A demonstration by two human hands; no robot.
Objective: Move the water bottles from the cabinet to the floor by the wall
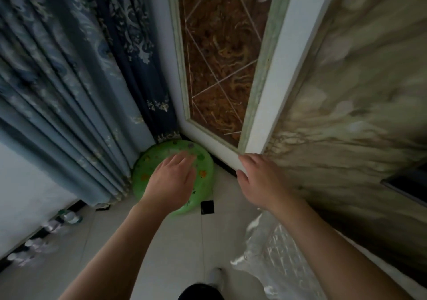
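Observation:
Several clear water bottles point(41, 237) stand in a row on the pale tiled floor along the wall at the lower left; the nearest to the curtain has a green label. My right hand point(258, 179) grips the bottom corner of a white-framed cabinet door point(261, 105) with brown patterned glass, fingers on its edge and thumb below. My left hand point(171, 182) hovers with relaxed fingers over a green plastic basin point(205, 170) and holds nothing. The cabinet's inside is hidden.
A blue patterned curtain point(69, 91) hangs at the left down to the floor. The marbled cabinet top point(358, 91) fills the right side. A clear plastic sheet point(277, 249) drapes below it. A small black square point(207, 207) marks the floor. My foot point(216, 274) shows at the bottom.

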